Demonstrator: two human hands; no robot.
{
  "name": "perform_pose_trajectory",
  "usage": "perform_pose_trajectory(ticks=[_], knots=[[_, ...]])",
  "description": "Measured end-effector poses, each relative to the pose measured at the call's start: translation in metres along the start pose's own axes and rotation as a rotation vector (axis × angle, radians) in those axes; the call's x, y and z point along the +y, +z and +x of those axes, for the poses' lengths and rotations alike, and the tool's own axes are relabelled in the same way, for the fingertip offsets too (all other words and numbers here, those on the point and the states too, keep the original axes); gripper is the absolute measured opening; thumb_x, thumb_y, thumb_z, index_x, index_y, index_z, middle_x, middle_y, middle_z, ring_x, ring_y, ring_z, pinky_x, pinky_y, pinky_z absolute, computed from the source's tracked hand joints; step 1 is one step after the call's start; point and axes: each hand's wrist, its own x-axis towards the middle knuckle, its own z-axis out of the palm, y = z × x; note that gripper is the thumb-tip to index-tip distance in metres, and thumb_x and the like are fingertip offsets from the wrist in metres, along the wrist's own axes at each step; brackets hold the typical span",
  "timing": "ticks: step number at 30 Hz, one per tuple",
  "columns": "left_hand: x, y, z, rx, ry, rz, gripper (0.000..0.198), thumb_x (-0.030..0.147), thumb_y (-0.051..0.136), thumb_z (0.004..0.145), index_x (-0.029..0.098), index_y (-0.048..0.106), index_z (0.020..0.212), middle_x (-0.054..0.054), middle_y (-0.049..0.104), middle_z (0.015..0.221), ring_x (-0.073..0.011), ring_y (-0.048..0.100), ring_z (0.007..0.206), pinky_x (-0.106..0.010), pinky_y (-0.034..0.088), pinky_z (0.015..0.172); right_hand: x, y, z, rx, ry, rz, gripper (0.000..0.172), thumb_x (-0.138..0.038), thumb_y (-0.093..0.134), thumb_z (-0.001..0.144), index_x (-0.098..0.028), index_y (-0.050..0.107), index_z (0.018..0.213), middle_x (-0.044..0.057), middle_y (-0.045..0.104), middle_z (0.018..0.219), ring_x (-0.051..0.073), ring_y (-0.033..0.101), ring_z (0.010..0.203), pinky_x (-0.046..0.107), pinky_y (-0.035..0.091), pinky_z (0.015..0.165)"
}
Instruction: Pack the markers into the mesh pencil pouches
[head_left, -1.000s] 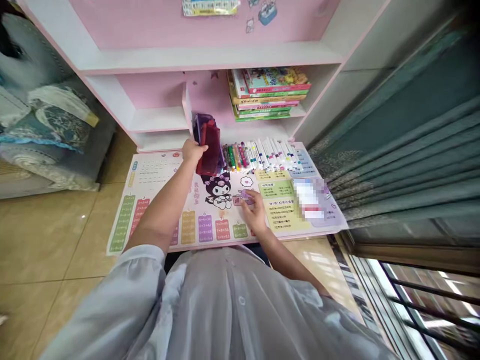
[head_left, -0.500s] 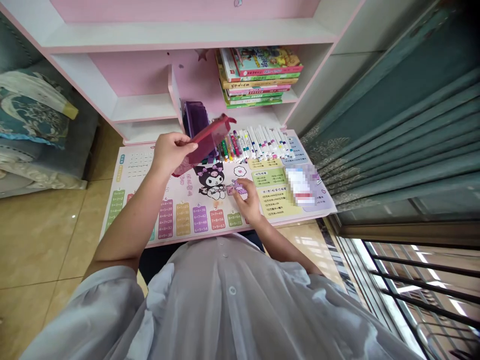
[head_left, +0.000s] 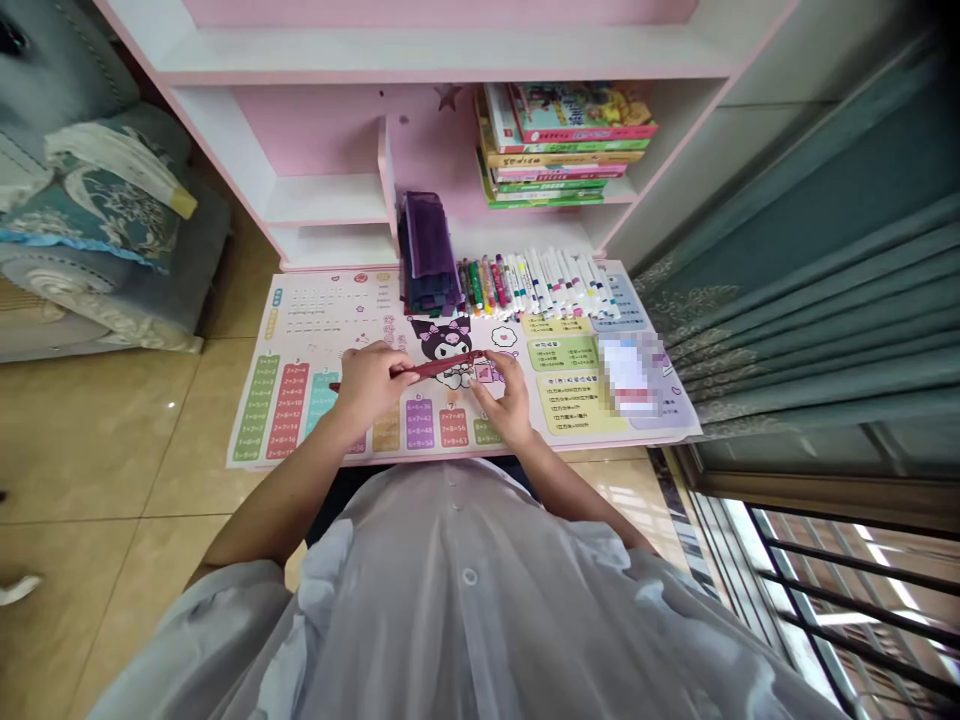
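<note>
My left hand [head_left: 373, 384] pinches the red pouch [head_left: 444, 366] edge-on over the tabletop [head_left: 324, 345]; my right hand [head_left: 510, 402] is at its end, thumb and forefinger parted, perhaps to steady it. Purple pouches [head_left: 430, 236] lie stacked beside the markers [head_left: 541, 284], seemingly grouped by kind

Head-worn view, facing forward and down, near the printed desktop [head_left: 319, 345]

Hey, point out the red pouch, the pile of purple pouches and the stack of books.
Red pouch [head_left: 442, 366]: head view, its edge between the hands.
Pile of purple pouches [head_left: 431, 238]: head view, top pouch's face.
Stack of books [head_left: 564, 160]: head view, spines mid-stack.
</note>
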Motion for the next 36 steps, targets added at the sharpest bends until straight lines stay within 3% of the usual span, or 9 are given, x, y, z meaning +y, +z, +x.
perform_pose_trajectory(ticks=[4, 9, 12, 21, 25, 27, 31, 36], knots=[[-0.004, 0.005, -0.009, -0.059, -0.032, 0.055, 0.005, 0.025, 0.076, 0.08, 0.026, 0.076, 0.075, 0.0, 0.071, 0.08, -0.0192, 0.065, 0.08, -0.039, 0.043, 0.086, 0.001, 0.003, -0.002, 0.022, -0.007, -0.014, 0.043, -0.041, 0.068, 0.09, -0.025, 0.056, 0.128, 0.011, 0.065, 0.12, 0.027, 0.062, 0.116, 0.049, 0.054, 0.099], [-0.01, 0.009, -0.011, -0.086, -0.039, 0.066, 0.005, 0.025, 0.075, 0.081, 0.026, 0.075, 0.075, 0.0, 0.072, 0.084, -0.0192, 0.066, 0.083, -0.038, 0.042, 0.087, 0.004, 0.004, 0.0, 0.013, -0.117, -0.015, 0.023, -0.032, 0.064, 0.094, -0.027, 0.065, 0.117, 0.008, 0.072, 0.111, 0.026, 0.064, 0.114, 0.049, 0.053, 0.101], [-0.015, 0.015, -0.01, -0.069, -0.046, 0.092, 0.004, 0.026, 0.075, 0.081, 0.026, 0.075, 0.077, -0.001, 0.073, 0.085, -0.0205, 0.066, 0.085, -0.041, 0.04, 0.089, 0.005, 0.005, 0.0, -0.001, -0.108, 0.003, 0.016, -0.036, 0.064, 0.094, -0.027, 0.071, 0.106, 0.006, 0.074, 0.101, 0.026, 0.065, 0.112, 0.05, 0.054, 0.099], [-0.012, 0.041, -0.014, 0.116, -0.028, 0.059, 0.008, 0.021, 0.074, 0.08, 0.027, 0.071, 0.085, -0.004, 0.074, 0.094, -0.0268, 0.065, 0.099, -0.047, 0.035, 0.097, 0.011, 0.004, -0.001, -0.026, -0.041, 0.03, 0.02, -0.044, 0.065, 0.093, -0.027, 0.075, 0.098, 0.007, 0.076, 0.096, 0.027, 0.067, 0.107, 0.051, 0.055, 0.096], [0.004, 0.049, -0.023, 0.334, 0.0, 0.041, 0.01, 0.028, 0.072, 0.083, 0.026, 0.073, 0.093, -0.007, 0.072, 0.103, -0.0279, 0.063, 0.106, -0.045, 0.038, 0.098, 0.012, 0.004, -0.002, -0.014, -0.06, 0.02, 0.02, -0.044, 0.065, 0.093, -0.027, 0.075, 0.097, 0.007, 0.076, 0.094, 0.027, 0.067, 0.106, 0.05, 0.056, 0.095], [0.014, 0.055, -0.027, 0.403, 0.043, -0.012, 0.01, 0.03, 0.064, 0.089, 0.024, 0.072, 0.087, -0.007, 0.072, 0.092, -0.0253, 0.064, 0.099, -0.042, 0.041, 0.095, 0.011, 0.005, -0.001, -0.012, -0.062, 0.011, 0.02, -0.043, 0.066, 0.093, -0.027, 0.075, 0.097, 0.006, 0.076, 0.095, 0.027, 0.067, 0.105, 0.05, 0.056, 0.094], [0.03, 0.072, -0.029, 0.175, 0.083, -0.116, 0.015, 0.03, 0.06, 0.092, 0.023, 0.072, 0.087, -0.004, 0.075, 0.084, -0.0191, 0.067, 0.078, -0.033, 0.045, 0.077, 0.011, 0.005, -0.002, -0.002, -0.071, 0.017, 0.018, -0.041, 0.066, 0.093, -0.027, 0.075, 0.097, 0.006, 0.076, 0.094, 0.026, 0.067, 0.105, 0.049, 0.056, 0.094], [0.039, 0.091, -0.025, 0.105, -0.038, -0.135, 0.019, 0.035, 0.061, 0.092, 0.021, 0.073, 0.092, -0.005, 0.077, 0.084, -0.0183, 0.068, 0.073, -0.029, 0.042, 0.065, 0.011, 0.005, -0.002, -0.016, -0.077, 0.037, 0.017, -0.039, 0.064, 0.094, -0.027, 0.076, 0.099, 0.006, 0.077, 0.095, 0.026, 0.066, 0.107, 0.05, 0.055, 0.095]])
